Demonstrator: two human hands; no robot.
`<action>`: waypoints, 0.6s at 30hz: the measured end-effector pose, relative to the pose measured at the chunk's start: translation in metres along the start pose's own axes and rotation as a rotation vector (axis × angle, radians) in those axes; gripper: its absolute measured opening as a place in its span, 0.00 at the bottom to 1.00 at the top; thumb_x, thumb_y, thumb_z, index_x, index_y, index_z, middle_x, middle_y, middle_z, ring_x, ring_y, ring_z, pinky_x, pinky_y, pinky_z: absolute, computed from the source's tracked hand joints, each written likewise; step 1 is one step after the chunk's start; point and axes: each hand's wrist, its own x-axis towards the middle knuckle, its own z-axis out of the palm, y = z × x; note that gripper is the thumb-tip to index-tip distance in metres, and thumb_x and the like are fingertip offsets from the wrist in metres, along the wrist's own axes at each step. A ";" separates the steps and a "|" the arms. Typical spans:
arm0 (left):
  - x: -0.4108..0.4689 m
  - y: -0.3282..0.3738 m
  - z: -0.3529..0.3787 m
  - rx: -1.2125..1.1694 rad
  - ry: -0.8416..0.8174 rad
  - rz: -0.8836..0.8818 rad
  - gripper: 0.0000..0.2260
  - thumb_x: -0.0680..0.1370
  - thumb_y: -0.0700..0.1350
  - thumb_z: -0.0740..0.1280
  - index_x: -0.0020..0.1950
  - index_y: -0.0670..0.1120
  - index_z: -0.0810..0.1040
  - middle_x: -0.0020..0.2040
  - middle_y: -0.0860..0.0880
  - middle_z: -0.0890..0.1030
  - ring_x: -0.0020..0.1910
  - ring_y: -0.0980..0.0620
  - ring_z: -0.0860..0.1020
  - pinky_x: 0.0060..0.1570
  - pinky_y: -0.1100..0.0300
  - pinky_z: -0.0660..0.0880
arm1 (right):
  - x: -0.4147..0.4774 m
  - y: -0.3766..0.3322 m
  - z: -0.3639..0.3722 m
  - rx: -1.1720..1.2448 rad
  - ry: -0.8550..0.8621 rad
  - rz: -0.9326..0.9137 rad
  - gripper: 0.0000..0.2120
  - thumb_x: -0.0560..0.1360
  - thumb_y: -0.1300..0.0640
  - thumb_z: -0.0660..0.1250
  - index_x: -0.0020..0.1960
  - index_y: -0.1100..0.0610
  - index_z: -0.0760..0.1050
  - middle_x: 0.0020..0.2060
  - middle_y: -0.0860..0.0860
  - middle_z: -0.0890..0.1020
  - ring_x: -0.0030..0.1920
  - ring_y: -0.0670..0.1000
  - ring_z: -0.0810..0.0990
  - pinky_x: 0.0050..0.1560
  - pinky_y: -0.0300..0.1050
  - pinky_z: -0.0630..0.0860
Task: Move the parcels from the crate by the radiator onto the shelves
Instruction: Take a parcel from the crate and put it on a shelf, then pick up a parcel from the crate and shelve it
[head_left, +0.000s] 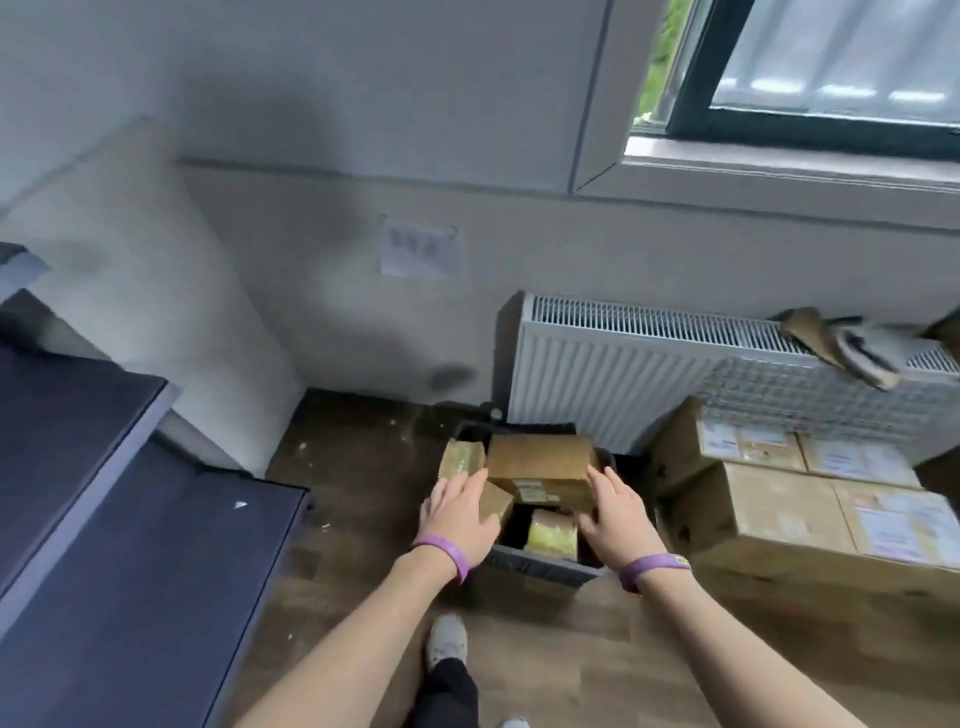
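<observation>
as left hand (460, 512) and right hand (618, 512) are pressing straight fingers on the big parcel (540, 462), hooking nothing underneath, it's risking slipping into the crate (540, 565).

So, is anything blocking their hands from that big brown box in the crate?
Nothing visible does. The left hand and right hand flank the big brown parcel, which lies on top in the crate; the left hand lies over a smaller parcel.
</observation>
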 end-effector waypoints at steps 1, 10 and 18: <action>0.013 0.004 0.000 0.007 -0.014 0.010 0.28 0.78 0.51 0.60 0.77 0.52 0.55 0.77 0.50 0.59 0.76 0.47 0.54 0.74 0.48 0.55 | 0.007 0.004 0.000 0.004 -0.002 0.015 0.31 0.76 0.56 0.63 0.77 0.57 0.57 0.75 0.56 0.62 0.76 0.57 0.57 0.75 0.51 0.56; 0.152 0.028 -0.004 -0.017 -0.159 0.081 0.26 0.80 0.49 0.58 0.77 0.53 0.54 0.77 0.50 0.57 0.77 0.48 0.52 0.75 0.49 0.53 | 0.095 0.023 -0.008 0.027 -0.054 0.197 0.31 0.77 0.56 0.62 0.77 0.56 0.56 0.76 0.58 0.58 0.76 0.57 0.57 0.75 0.48 0.56; 0.240 0.009 0.042 0.094 -0.314 0.015 0.27 0.79 0.49 0.57 0.77 0.53 0.53 0.78 0.50 0.54 0.77 0.48 0.49 0.74 0.49 0.53 | 0.181 0.054 0.039 -0.015 -0.213 0.264 0.30 0.78 0.59 0.59 0.78 0.56 0.54 0.77 0.57 0.56 0.75 0.58 0.57 0.73 0.48 0.57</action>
